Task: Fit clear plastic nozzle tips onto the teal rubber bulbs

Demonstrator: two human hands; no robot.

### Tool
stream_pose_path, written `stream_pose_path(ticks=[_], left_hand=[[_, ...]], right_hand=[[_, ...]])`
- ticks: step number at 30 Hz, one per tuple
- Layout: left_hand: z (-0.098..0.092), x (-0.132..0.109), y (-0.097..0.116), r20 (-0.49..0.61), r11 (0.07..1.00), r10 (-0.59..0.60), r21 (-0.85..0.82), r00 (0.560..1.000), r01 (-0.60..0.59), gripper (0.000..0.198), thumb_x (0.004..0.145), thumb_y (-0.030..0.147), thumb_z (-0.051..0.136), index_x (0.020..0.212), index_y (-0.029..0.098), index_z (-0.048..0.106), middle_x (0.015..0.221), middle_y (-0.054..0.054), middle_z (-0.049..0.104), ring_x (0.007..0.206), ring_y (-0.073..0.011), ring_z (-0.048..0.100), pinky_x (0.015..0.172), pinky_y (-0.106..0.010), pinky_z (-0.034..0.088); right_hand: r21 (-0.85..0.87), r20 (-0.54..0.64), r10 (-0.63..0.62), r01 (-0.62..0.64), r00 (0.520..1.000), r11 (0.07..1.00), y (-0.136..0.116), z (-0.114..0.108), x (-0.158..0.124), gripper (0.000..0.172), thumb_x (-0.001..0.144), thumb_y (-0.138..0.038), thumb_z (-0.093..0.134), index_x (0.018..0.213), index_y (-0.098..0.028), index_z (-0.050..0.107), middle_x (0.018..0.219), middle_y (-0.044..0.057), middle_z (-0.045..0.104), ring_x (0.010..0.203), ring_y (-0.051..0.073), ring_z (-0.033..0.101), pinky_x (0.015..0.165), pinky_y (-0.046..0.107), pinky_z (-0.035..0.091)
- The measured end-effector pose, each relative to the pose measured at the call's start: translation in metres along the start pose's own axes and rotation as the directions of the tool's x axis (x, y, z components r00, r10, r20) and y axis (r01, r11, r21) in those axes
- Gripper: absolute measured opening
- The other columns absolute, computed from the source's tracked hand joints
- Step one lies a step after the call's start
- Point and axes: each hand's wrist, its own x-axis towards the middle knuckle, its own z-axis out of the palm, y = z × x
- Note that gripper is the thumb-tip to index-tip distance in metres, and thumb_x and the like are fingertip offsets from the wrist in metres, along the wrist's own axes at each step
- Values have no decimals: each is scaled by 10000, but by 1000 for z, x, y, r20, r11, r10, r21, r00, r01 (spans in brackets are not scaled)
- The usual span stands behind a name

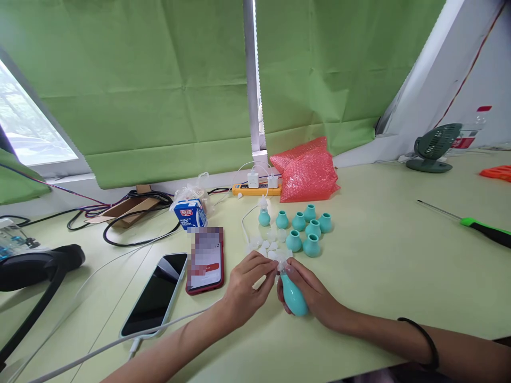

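My right hand (pixel 303 287) is closed around a teal squeeze bulb (pixel 294 298), which leans with its neck pointing away from me. At the bulb's neck, thumb and fingertips of my left hand (pixel 249 284) pinch a small clear plastic piece (pixel 281 265); its exact shape is partly hidden by the fingers. Just beyond my hands lie several small translucent white parts (pixel 273 246). Several teal bulbs with open necks (pixel 311 245) stand to the right of those parts. Another teal bulb (pixel 264 217), fitted with a clear top, stands upright behind them.
Two phones, one black-screened (pixel 155 295) and one red-cased (pixel 205 260), lie left of my hands, with a charging cable (pixel 191 315) nearby. Behind are a milk carton (pixel 190 214), a power strip (pixel 243 189) and red bubble wrap (pixel 309 173). A screwdriver (pixel 475 223) and a fan (pixel 435 146) are right.
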Motion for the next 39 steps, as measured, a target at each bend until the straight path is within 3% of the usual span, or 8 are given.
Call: stream_pose_path(ticks=[13,19,24,27,30,33,36,39], left_hand=[[2,-11,-9,110,926,183,315,977,-209,135,753,40,498,825,134,562,713,-63,593,653,-146,498,515,-267,456],[0,-9,-6,133,937,169,284,977,-201,139,762,36,469,808,128,562,684,-68,598,635,-150,489,518,-277,450],[-7,6,4,180,983,-178,-6,967,182,105,773,128,482,728,124,576,663,-59,591,650,-150,513,569,-289,475],[-13,14,5,321,781,-497,-237,806,577,145,773,223,493,712,114,566,667,-38,567,595,-126,537,537,-265,503],[-17,18,0,385,620,-587,-351,712,701,177,762,266,504,702,108,557,637,-14,541,555,-107,526,524,-254,513],[-18,16,-10,269,773,-563,-163,781,613,143,760,228,501,718,121,586,653,-31,577,589,-125,524,524,-258,491],[-13,9,-22,220,926,-369,172,903,336,125,731,151,518,659,145,620,636,-51,617,651,-166,513,576,-287,453],[-7,1,-32,309,925,-329,295,892,239,162,721,96,505,639,149,635,601,-55,620,659,-175,513,555,-263,427]], right_hand=[[-40,-70,34,-37,997,999,4,0,0,292,818,-488,362,776,-200,379,627,-34,490,528,108,498,520,248,422],[-33,-27,40,-41,999,999,5,-1,1,286,823,-488,350,770,-207,368,616,-37,491,493,102,471,502,245,408],[-20,8,2,-2,1000,1000,2,-2,2,284,839,-472,328,779,-199,382,596,-32,503,455,90,448,460,227,367],[-18,-23,-52,51,998,999,-2,-4,2,295,833,-467,349,745,-189,388,596,-25,505,455,88,451,453,223,356],[26,-132,-109,113,985,993,-5,-7,4,309,828,-470,355,710,-185,377,584,-24,498,449,91,455,444,227,364],[40,-171,-128,136,977,990,-8,-11,6,299,831,-453,364,702,-183,382,603,-17,511,452,92,461,445,230,370],[-30,-104,-125,123,987,992,-10,-12,6,279,821,-427,407,704,-174,417,619,-8,527,480,92,463,474,230,367],[-137,-81,-123,111,989,984,-10,-14,7,304,789,-436,454,670,-156,466,602,0,524,524,99,458,516,231,360]])
